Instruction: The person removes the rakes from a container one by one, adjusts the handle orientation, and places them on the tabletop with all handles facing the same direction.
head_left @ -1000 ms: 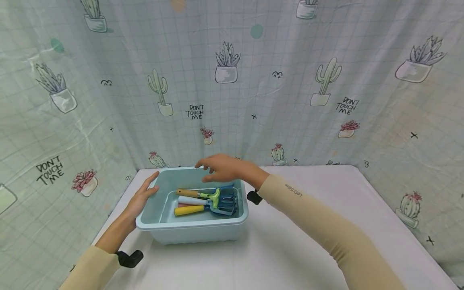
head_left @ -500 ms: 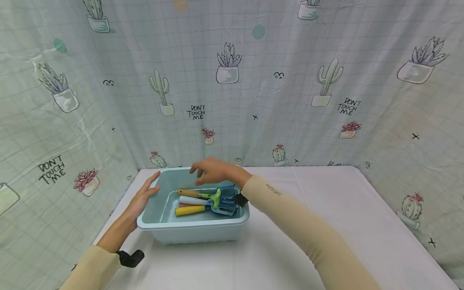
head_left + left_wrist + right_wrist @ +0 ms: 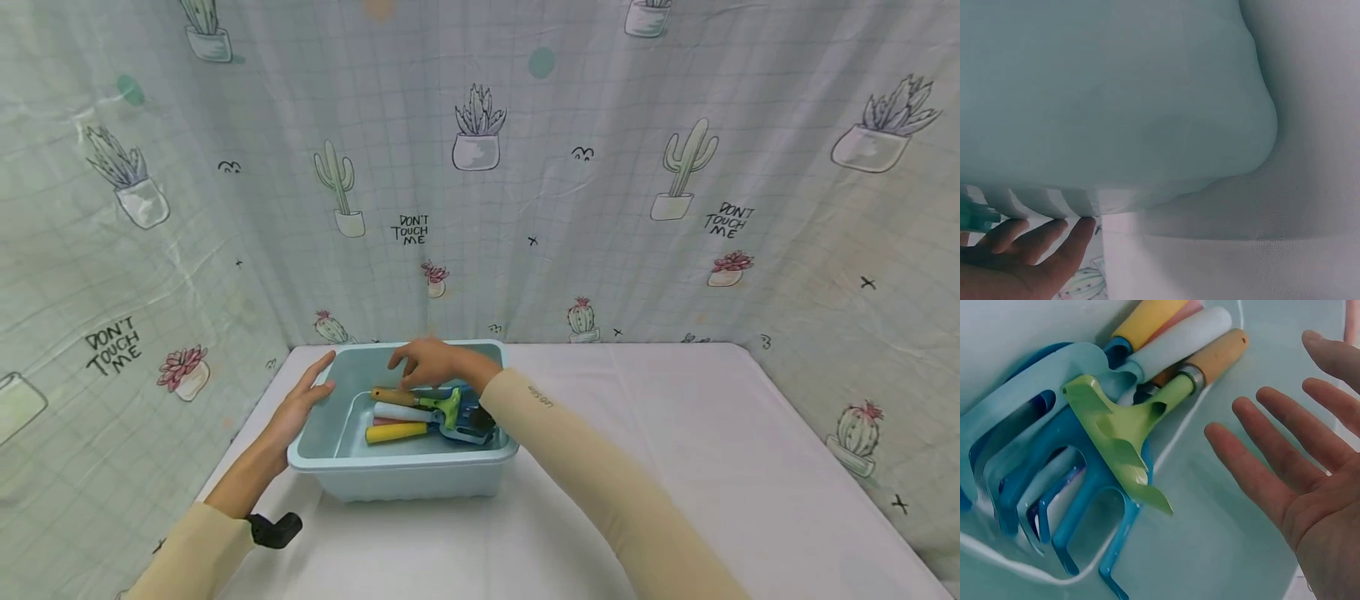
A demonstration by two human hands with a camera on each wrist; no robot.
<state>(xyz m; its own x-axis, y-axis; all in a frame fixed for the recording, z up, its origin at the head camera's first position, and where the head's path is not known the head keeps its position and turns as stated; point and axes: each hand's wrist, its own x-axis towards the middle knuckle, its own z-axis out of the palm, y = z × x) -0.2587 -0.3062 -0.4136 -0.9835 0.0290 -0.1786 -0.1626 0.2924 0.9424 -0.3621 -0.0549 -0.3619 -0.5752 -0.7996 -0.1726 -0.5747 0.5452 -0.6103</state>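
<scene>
1. Nearest to us, two beige sleeves (image 3: 191, 550) reach forward over a white table (image 3: 637, 433); a black device (image 3: 274, 531) sits at the left wrist.
2. We find a light blue tub (image 3: 405, 460) upright on the table, its long side facing us.
3. We note the left hand (image 3: 288, 412) at the tub's left side; its fingers are extended and rest against the outer wall, with the thumb at the rim.
4. Inside the tub we record a pile of garden tools, handles to the left and heads to the right. Closest lies a yellow handle (image 3: 395, 432), then a pink handle (image 3: 387, 422), mostly covered, then a white handle (image 3: 397, 412) joined to a pale blue fork (image 3: 1041, 369).
5. Furthest in the pile is a green rake (image 3: 1119, 431) with a wooden handle; its head lies across a darker blue fork (image 3: 1072, 469).
6. We observe the right hand (image 3: 431, 365) above the wooden handle, fingers loosely spread and gripping nothing.
7. Behind the table hangs a pale curtain (image 3: 480, 217) printed with potted cacti and the words "Don't touch me".
</scene>
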